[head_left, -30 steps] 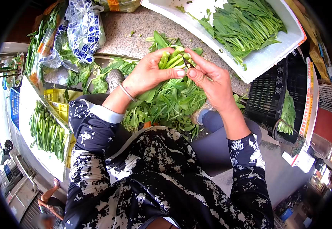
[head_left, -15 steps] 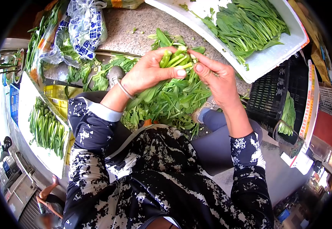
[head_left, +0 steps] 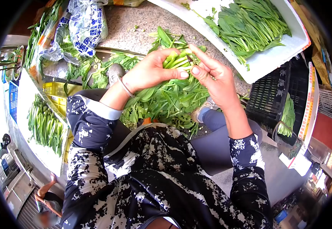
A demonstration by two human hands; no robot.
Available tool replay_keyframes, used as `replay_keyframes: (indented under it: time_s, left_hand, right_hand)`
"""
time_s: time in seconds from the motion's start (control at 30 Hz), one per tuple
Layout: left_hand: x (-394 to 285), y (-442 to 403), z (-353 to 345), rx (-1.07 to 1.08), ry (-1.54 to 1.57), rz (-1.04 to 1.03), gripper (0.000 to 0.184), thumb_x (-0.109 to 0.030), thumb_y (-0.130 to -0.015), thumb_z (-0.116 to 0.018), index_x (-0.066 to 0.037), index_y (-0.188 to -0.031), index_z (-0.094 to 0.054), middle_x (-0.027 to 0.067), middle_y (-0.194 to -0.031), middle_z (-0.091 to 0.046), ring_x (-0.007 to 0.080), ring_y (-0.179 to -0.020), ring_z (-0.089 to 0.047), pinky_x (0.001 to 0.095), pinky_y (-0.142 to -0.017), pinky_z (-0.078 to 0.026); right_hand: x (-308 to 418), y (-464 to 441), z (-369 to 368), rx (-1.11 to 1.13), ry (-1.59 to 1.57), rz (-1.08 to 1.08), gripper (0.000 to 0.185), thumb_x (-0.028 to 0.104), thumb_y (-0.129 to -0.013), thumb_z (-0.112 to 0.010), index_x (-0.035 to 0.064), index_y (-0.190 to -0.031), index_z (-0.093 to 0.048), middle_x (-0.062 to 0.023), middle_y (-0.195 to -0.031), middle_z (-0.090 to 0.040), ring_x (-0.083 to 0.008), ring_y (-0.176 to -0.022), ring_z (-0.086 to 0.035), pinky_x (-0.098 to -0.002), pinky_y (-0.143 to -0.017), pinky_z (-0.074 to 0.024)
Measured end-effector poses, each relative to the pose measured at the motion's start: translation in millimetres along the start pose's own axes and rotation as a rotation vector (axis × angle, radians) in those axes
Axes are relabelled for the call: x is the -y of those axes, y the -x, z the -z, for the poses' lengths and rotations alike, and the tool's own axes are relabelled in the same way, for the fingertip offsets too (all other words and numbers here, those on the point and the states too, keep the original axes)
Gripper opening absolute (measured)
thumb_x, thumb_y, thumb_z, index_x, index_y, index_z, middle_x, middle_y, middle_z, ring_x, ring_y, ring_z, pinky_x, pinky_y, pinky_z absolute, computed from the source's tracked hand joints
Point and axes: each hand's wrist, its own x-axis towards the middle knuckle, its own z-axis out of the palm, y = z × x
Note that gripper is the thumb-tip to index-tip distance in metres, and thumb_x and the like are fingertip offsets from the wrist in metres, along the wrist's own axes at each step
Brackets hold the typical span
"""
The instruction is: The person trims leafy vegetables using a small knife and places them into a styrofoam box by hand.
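Observation:
My left hand (head_left: 154, 70) is wrapped around a bunch of leafy greens (head_left: 178, 61), its pale cut stems pointing right and its leaves hanging below the palm. At the stem ends is my right hand (head_left: 213, 74), thumb and fingers closed about them with the index finger stretched along the top. A small dark sliver shows between the stems and the right fingers; I cannot make out what it is. Beneath both hands lies a heap of loose leafy greens (head_left: 173, 101), spread between my shoes.
A white foam box (head_left: 257, 70) with greens stands at upper right, above a black crate (head_left: 263, 91). Plastic bags (head_left: 85, 28) lie at upper left. Another white box (head_left: 53, 162) of greens sits left, near a yellow crate (head_left: 55, 89). Another person (head_left: 49, 200) is at lower left.
The right index finger has lifted and straightened away from the thumb at the stem ends. A dark sliver now shows there. My left hand keeps its hold on the bunch.

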Motion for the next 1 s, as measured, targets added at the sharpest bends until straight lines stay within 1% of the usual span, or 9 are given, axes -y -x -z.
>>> replay_keyframes:
  time_s: [0.3, 0.43, 0.57, 0.6, 0.8, 0.83, 0.87, 0.93, 1.0]
  left_hand:
    - [-1.9, 0.9, -2.7, 0.002, -0.255, -0.11, 0.028, -0.023, -0.072, -0.071, -0.003, -0.084, -0.055, 0.0023, -0.072, -0.056, 0.0087, -0.069, -0.048, 0.0253, -0.064, -0.042]
    - [-2.8, 0.4, -2.8, -0.08, -0.316, -0.086, 0.033, -0.026, -0.072, -0.071, -0.003, -0.091, -0.056, 0.0047, -0.073, -0.059, 0.0105, -0.067, -0.051, 0.0268, -0.063, -0.044]
    - [-7.1, 0.5, -4.3, -0.248, -0.571, -0.209, 0.037, -0.026, -0.073, -0.068, -0.002, -0.099, -0.055, 0.015, -0.078, -0.061, 0.0238, -0.072, -0.06, 0.0319, -0.065, -0.046]
    - [-3.5, -1.4, -4.1, -0.264, -0.573, -0.225, 0.036, -0.023, -0.073, -0.067, -0.001, -0.1, -0.055, 0.019, -0.077, -0.06, 0.0301, -0.074, -0.06, 0.0341, -0.065, -0.046]
    - [0.8, -4.7, -4.2, -0.303, -0.672, -0.229, 0.036, -0.02, -0.073, -0.063, -0.002, -0.103, -0.055, 0.0186, -0.075, -0.06, 0.0325, -0.07, -0.06, 0.0385, -0.063, -0.046]
    - [-5.8, -3.2, -5.6, -0.292, -0.671, -0.166, 0.036, -0.021, -0.073, -0.064, -0.002, -0.103, -0.056, 0.0181, -0.075, -0.061, 0.032, -0.07, -0.06, 0.0387, -0.063, -0.047]
    - [-15.0, -1.4, -6.4, -0.241, -0.692, 0.014, 0.037, -0.009, -0.072, -0.061, 0.002, -0.106, -0.053, 0.0192, -0.081, -0.061, 0.0224, -0.068, -0.061, 0.0314, -0.061, -0.047]
    - [7.4, -5.1, -5.1, -0.332, -0.687, -0.191, 0.041, -0.02, -0.072, -0.067, -0.001, -0.106, -0.054, 0.0187, -0.083, -0.061, 0.0264, -0.075, -0.062, 0.0352, -0.066, -0.049]
    - [8.9, -5.2, -5.5, -0.337, -0.792, -0.17, 0.042, -0.029, -0.073, -0.065, -0.004, -0.105, -0.055, 0.0193, -0.087, -0.061, 0.0323, -0.08, -0.06, 0.0375, -0.07, -0.048]
  right_hand:
    - [-10.4, -5.6, 8.0, 0.043, 0.071, 0.03, 0.031, 0.016, -0.083, -0.059, 0.005, -0.112, -0.056, -0.0099, -0.098, -0.063, -0.0093, -0.086, -0.058, -0.0218, -0.076, -0.0444]
    - [-16.7, -9.1, 7.2, -0.195, 0.244, 0.127, 0.032, 0.016, -0.083, -0.058, 0.0115, -0.115, -0.055, -0.0097, -0.097, -0.064, -0.0074, -0.084, -0.057, -0.0219, -0.074, -0.0442]
    - [-4.3, -2.0, -4.0, -0.065, 0.034, -0.058, 0.043, 0.015, -0.081, -0.061, 0.0115, -0.122, -0.048, -0.0083, -0.105, -0.061, -0.0076, -0.089, -0.055, -0.0224, -0.079, -0.0428]
    - [-6.0, -2.0, -8.0, -0.019, 0.017, 0.001, 0.043, 0.015, -0.081, -0.061, 0.0105, -0.122, -0.049, -0.0083, -0.108, -0.059, -0.0081, -0.092, -0.054, -0.0228, -0.081, -0.0426]
    - [-10.8, -7.5, -16.5, 0.047, 0.03, 0.04, 0.042, 0.016, -0.081, -0.061, 0.0084, -0.12, -0.05, -0.0078, -0.114, -0.056, -0.0092, -0.1, -0.052, -0.0238, -0.085, -0.0421]
    - [-10.2, -7.4, -16.0, 0.028, 0.115, 0.023, 0.041, 0.016, -0.081, -0.061, 0.0084, -0.12, -0.05, -0.0074, -0.114, -0.056, -0.009, -0.099, -0.052, -0.0237, -0.084, -0.0422]
    - [-9.4, -9.0, -17.1, 0.017, 0.193, 0.016, 0.04, 0.016, -0.082, -0.06, 0.0084, -0.119, -0.05, -0.007, -0.114, -0.056, -0.0088, -0.098, -0.053, -0.0235, -0.084, -0.0423]
    - [-6.5, -10.6, -18.6, 0.003, 0.205, -0.074, 0.039, 0.016, -0.082, -0.06, 0.0089, -0.119, -0.051, -0.0035, -0.105, -0.059, -0.0051, -0.082, -0.053, -0.0204, -0.074, -0.0427]
    - [-8.2, -14.0, -15.7, -0.011, 0.121, -0.206, 0.038, 0.014, -0.082, -0.059, 0.0076, -0.118, -0.052, 0.004, -0.079, -0.054, -0.0015, -0.063, -0.042, -0.0168, -0.055, -0.0359]
